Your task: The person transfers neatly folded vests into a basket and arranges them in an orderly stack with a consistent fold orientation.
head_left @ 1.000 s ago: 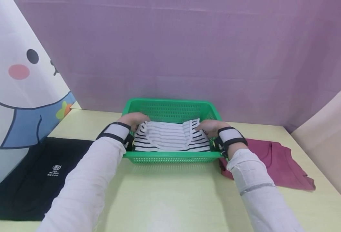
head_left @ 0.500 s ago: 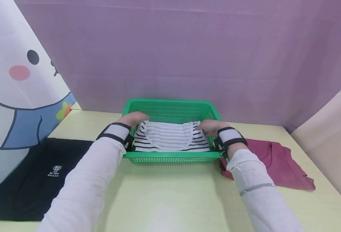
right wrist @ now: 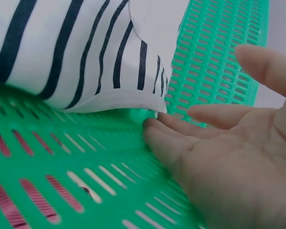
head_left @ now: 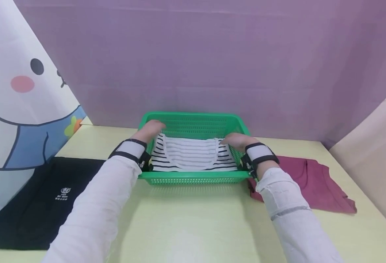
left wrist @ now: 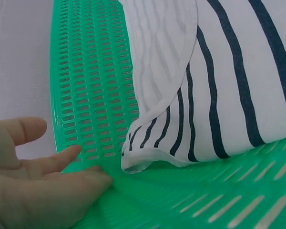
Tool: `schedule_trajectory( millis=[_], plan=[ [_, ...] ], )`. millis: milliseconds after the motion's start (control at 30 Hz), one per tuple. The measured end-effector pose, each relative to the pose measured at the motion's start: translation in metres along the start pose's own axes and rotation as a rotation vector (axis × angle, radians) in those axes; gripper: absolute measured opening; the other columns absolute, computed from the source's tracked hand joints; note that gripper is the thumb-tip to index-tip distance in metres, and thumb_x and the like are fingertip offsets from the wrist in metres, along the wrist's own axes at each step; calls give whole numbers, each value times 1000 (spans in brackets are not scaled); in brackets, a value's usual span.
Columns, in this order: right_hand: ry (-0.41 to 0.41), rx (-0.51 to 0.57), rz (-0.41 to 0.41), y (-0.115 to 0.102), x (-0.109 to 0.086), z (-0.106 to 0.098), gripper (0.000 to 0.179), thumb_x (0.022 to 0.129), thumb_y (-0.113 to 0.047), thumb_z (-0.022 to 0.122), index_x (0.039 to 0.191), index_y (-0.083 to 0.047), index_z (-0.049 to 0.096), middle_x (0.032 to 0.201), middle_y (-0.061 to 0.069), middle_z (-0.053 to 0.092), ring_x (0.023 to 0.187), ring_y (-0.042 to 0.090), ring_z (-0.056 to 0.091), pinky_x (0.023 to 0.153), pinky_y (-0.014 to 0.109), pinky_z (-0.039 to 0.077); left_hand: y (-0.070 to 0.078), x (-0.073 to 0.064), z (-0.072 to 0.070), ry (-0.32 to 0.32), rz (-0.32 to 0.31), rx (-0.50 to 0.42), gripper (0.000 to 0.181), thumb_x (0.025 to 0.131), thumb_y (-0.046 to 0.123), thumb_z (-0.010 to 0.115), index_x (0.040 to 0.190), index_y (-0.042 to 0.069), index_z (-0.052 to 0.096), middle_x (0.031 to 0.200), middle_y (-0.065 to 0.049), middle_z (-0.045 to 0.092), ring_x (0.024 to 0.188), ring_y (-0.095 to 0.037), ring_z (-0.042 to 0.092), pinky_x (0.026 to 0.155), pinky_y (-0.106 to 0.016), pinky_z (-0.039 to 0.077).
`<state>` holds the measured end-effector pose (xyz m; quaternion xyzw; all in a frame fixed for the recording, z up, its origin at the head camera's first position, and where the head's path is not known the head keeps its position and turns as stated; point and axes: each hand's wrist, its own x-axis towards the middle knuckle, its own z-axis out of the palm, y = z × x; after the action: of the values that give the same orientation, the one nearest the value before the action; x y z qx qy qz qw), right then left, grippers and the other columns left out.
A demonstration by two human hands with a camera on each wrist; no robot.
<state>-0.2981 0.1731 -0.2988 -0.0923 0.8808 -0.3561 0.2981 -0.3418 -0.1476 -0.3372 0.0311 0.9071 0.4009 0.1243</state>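
The striped shirt (head_left: 191,151) lies folded inside the green basket (head_left: 196,175), its wide neckline and pale inner back uppermost. It spans most of the basket's width, which probably explains why it lies spread rather than bunched; the walls close it in on all sides.

The left hand (head_left: 151,129) hangs over the basket's left end, just beside one shoulder corner. Its fingers (left wrist: 93,183) are extended and the thumb stands apart; nothing is pinched, and a gap shows between them and the cloth. The right hand (head_left: 238,141) is at the opposite corner, thumb and forefinger spread, the lower fingers close together. Their tips lie at the cloth's edge; contact cannot be confirmed, but no pinch is seen. The matching positions suggest hands placed to handle the shirt evenly from both ends.

A black garment (head_left: 38,204) lies flat to the left on the desk (head_left: 186,223), a printed mark facing up. A maroon garment (head_left: 324,186) lies to the right, partly hidden by the right forearm, and shows through the basket's slots in the right wrist view. This arrangement appears to separate the garments and leave the basket central, within reach of both hands.
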Motion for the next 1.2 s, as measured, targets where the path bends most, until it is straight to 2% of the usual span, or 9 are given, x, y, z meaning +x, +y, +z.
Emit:
schedule_trajectory(
  millis=[33, 100, 167, 267, 367, 533, 800, 1033, 1200],
  plan=[
    [14, 0, -1, 0, 0, 0, 60, 103, -17, 32, 147, 10, 3, 155, 29, -1, 143, 43, -1, 117, 52, 12, 0, 1, 0, 17, -7, -2, 56, 102, 36, 34, 149, 5, 26, 156, -18, 20, 141, -36, 22, 113, -47, 28],
    [40, 0, -2, 1, 1, 0, 60, 102, -18, 33, 147, 9, 4, 155, 28, 1, 143, 43, 0, 117, 52, 13, 22, -26, -3, 8, -52, -65, 54, 103, 27, 31, 150, 2, 18, 157, -17, 14, 144, -36, 16, 117, -48, 21],
    [58, -10, -6, 1, 3, 0, 59, 103, -18, 32, 147, 9, 6, 155, 27, 3, 144, 42, 2, 117, 52, 14, 36, -44, -5, 7, -49, -70, 53, 103, 22, 28, 148, -3, 18, 156, -21, 13, 143, -38, 15, 117, -47, 20],
    [85, -8, -15, 1, 4, 0, 58, 102, -19, 32, 148, 9, 9, 155, 27, 5, 143, 42, 4, 117, 52, 15, 47, -58, -7, 6, -49, -81, 52, 104, 20, 27, 147, -6, 17, 156, -23, 13, 143, -38, 14, 118, -45, 19],
    [105, 13, -23, 1, 5, 0, 57, 102, -19, 34, 148, 8, 12, 156, 26, 7, 144, 42, 6, 117, 52, 15, 49, -58, -6, 20, -31, -56, 50, 104, 20, 27, 147, -5, 21, 155, -23, 15, 143, -37, 15, 117, -45, 19],
    [111, 28, -34, 5, 6, 1, 57, 101, -18, 36, 148, 7, 14, 156, 23, 10, 144, 41, 8, 116, 52, 16, 45, -60, -3, 55, -7, -40, 48, 103, 21, 29, 144, -5, 30, 152, -23, 27, 140, -37, 25, 115, -47, 25],
    [137, -28, -62, 9, 2, -3, 53, 101, -19, 37, 146, 4, 24, 153, 25, 21, 141, 42, 20, 114, 52, 23, 48, -65, -1, 84, 8, -150, 48, 102, 21, 33, 144, -1, 33, 150, -19, 31, 139, -36, 29, 113, -48, 29],
    [82, 26, -88, 9, -2, -11, 51, 102, -18, 35, 146, 5, 24, 152, 26, 23, 138, 45, 24, 114, 52, 24, 53, -63, -1, 73, 43, -173, 45, 102, 19, 35, 141, -2, 38, 147, -19, 37, 136, -34, 34, 112, -46, 32],
    [69, 62, -95, 5, -5, -20, 50, 103, -20, 33, 145, 5, 27, 150, 26, 27, 138, 44, 26, 113, 52, 26, 56, -66, -5, 60, 32, -205, 44, 102, 17, 34, 140, -5, 38, 142, -22, 41, 132, -35, 38, 110, -46, 34]
  ],
)
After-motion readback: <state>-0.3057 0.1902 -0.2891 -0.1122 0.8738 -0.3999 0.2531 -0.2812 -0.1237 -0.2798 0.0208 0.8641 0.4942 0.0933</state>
